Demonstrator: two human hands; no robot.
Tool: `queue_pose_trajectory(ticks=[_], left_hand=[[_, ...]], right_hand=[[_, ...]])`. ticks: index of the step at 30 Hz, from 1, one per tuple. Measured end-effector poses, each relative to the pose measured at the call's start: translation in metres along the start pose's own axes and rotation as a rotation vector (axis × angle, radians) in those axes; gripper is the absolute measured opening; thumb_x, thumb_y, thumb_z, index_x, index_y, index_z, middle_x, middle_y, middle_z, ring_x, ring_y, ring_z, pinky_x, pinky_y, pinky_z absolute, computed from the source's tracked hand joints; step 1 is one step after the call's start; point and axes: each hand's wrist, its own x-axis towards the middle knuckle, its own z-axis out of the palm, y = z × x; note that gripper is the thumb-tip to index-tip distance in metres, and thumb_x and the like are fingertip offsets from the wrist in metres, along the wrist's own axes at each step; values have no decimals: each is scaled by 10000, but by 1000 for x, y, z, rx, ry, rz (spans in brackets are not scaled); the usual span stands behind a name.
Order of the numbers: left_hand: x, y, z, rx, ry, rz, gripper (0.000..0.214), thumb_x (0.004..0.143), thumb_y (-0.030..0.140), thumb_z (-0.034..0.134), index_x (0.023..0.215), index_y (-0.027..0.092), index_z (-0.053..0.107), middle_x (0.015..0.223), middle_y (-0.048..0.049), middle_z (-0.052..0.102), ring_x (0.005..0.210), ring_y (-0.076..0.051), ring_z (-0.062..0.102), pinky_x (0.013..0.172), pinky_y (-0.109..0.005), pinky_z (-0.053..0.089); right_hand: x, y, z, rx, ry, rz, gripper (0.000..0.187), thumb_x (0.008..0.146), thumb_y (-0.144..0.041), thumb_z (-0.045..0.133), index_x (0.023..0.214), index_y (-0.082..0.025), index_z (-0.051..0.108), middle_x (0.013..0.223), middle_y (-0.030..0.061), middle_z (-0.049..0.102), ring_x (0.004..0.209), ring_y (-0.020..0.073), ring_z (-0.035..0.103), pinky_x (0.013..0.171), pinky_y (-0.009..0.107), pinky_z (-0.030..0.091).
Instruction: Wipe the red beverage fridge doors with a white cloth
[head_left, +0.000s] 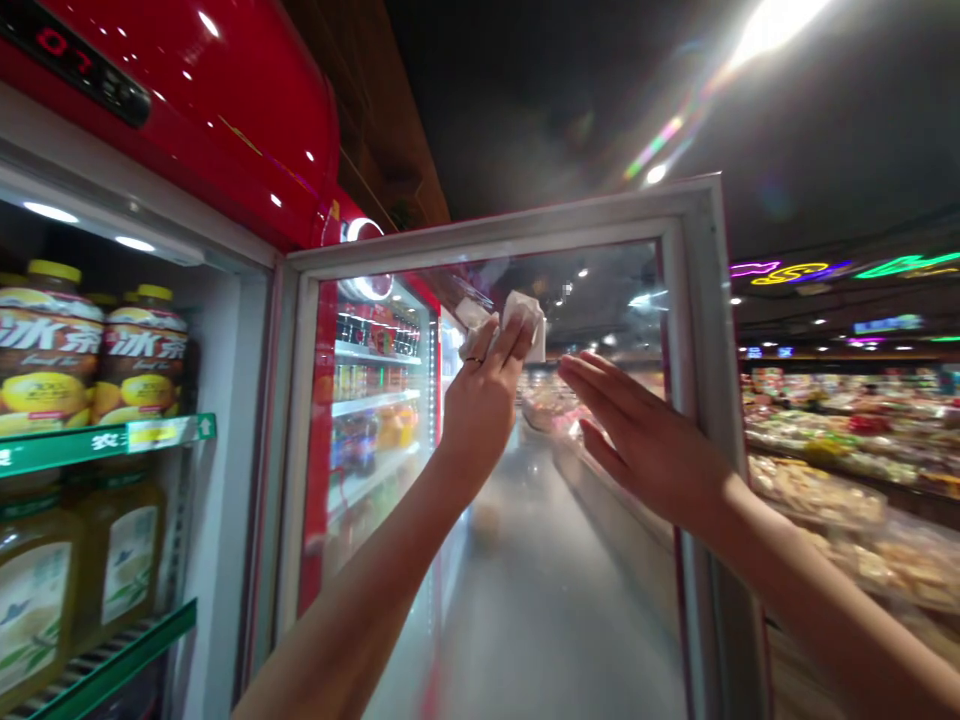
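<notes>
White tissue bunched in my L hand, up at the glass door.
Prob light, soft, tears easily; best held mid-wad. R hand flat, fingers straight, nothing visible in it; touching glass? Can't tell. Count: 1 door, 2 front yellow-capped btls, 2 front squat btls below; tissue 1 or 2 pcs, unclear.

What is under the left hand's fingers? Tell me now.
White tissue, crumpled under the left hand, apparently against the door glass. The patch of glass they cover cannot be seen.
</notes>
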Motion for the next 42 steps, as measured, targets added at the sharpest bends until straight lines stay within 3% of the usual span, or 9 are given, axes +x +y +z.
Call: queue_pose_trajectory(ticks=[5,10,14,19,26,30,33,37,42], left_hand=[[28,-4,-1,-36,40,14,738,937,-80,374,1598,207,536,1695,-23,510,1644,-240,361,1368,-451,371],[18,7,3,-47,112,-75,717,947,-60,380,1599,194,533,1680,-34,531,1628,-243,394,1362,-436,387],[26,18,6,-52,43,25,775,918,-75,396,1631,215,488,1703,-36,499,1650,-231,348,1380,-464,349],[55,0,2,-95,72,13,779,909,-92,380,1603,233,519,1698,-34,507,1641,-236,366,1358,-489,382],[35,17,5,-86,130,-50,720,944,-42,387,1601,221,523,1667,-45,548,1626,-245,396,1334,-495,428],[57,30,6,-84,77,46,772,917,-69,398,1610,251,510,1689,-9,521,1630,-231,386,1363,-487,383],[72,26,4,-81,109,-27,767,920,-79,384,1600,249,520,1688,-14,523,1625,-237,395,1363,-474,373],[58,31,6,-89,141,-87,740,920,-77,370,1585,197,541,1668,-41,548,1617,-256,407,1365,-470,367],[48,57,15,-99,48,55,808,905,-92,381,1625,258,492,1700,-9,506,1641,-236,364,1355,-479,390]], right_hand=[[-2,-1,-6,10,66,14,761,1046,-138,520,1745,-230,234,1610,157,593,1505,291,567,1235,502,543],[-4,-3,-11,36,104,63,719,1030,-121,507,1717,-239,332,1553,134,650,1480,288,595,1227,507,555],[-2,-3,-12,31,109,72,637,1025,-114,502,1653,-209,456,1526,135,673,1451,282,622,1211,491,572],[-4,-2,-19,-47,116,91,490,1038,-133,502,1520,-147,591,1467,156,709,1383,280,676,1136,451,630],[-20,13,-33,-95,140,47,528,999,-110,534,1518,-180,601,1399,137,751,1315,290,715,1088,458,638],[-20,13,-35,-113,165,26,526,996,-98,532,1513,-177,585,1382,142,756,1292,284,725,1084,448,630],[-21,12,-35,-124,180,34,534,993,-88,536,1519,-173,565,1368,143,760,1292,289,722,1077,451,627],[-27,11,-33,-114,176,50,575,988,-79,544,1553,-180,526,1385,141,751,1322,310,700,1076,471,619],[-35,10,-25,-11,217,104,650,976,-49,520,1604,-210,486,1384,138,741,1311,303,691,1101,491,600]])
